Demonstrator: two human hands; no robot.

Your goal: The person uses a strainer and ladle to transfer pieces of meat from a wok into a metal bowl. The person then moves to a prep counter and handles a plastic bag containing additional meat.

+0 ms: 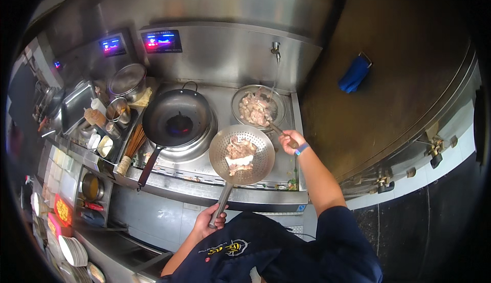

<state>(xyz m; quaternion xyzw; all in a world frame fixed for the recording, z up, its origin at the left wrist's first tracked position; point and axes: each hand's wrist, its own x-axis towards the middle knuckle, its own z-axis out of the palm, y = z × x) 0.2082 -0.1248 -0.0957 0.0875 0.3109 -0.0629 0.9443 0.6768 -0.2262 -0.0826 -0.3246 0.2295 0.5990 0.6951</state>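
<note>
My left hand (213, 218) grips the metal handle of a round perforated strainer (264, 158). Several pieces of pale meat (241, 152) lie in its middle. In my right hand (292, 142) is the wooden handle of a utensil (277, 130), angled into a round metal bowl (283, 108) behind the strainer. More pale meat (255, 108) fills much of that bowl and hides the utensil's head. From the wall tap (275, 51) a thin stream of water runs down into the bowl. The strainer's far rim is close to the bowl's near rim; contact cannot be told.
A dark wok (176, 102) sits on the burner to the left, its handle (149, 168) reaching over the counter edge. Beside it are a bamboo brush (133, 148), sauce bottles (96, 114) and a lidded pot (128, 81). A blue cloth (353, 75) lies on the right.
</note>
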